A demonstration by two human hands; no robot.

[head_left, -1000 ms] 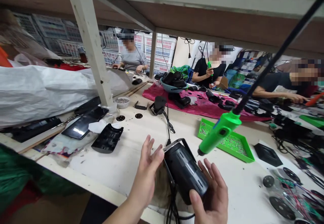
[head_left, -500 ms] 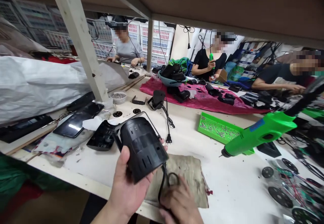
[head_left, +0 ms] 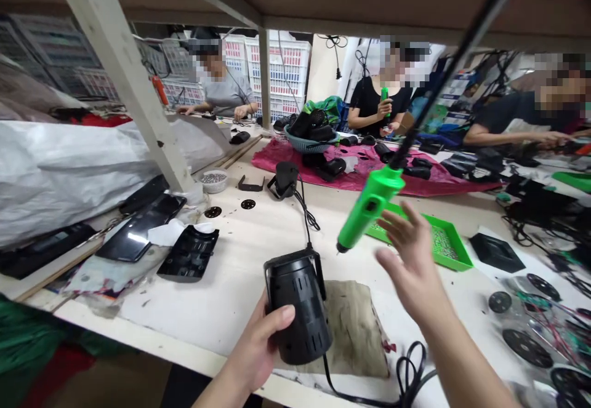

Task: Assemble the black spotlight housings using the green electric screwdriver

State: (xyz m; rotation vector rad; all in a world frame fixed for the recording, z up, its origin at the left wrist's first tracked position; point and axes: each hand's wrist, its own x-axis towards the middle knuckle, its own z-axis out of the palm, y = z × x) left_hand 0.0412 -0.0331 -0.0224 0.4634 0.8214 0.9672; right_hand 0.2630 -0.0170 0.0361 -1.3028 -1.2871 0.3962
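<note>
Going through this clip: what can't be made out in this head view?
All in the head view:
Left hand: its fingers are hidden behind the black housing.
Green tray: partly hidden by the right hand; its contents are too small to identify.
Green screwdriver: its cord is cut off by the top edge.
Black discs: blurred, with the wires beside them.

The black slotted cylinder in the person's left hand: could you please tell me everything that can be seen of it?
This black cylindrical housing looks like matte plastic, with rows of narrow slots in its wall. It stands nearly upright, tilted slightly. A U-shaped bracket arches over its top end, and a black cord leaves its lower end and runs off to the right. The left hand grips it from the side, with the thumb across its wall, over a worn cloth pad.
</note>
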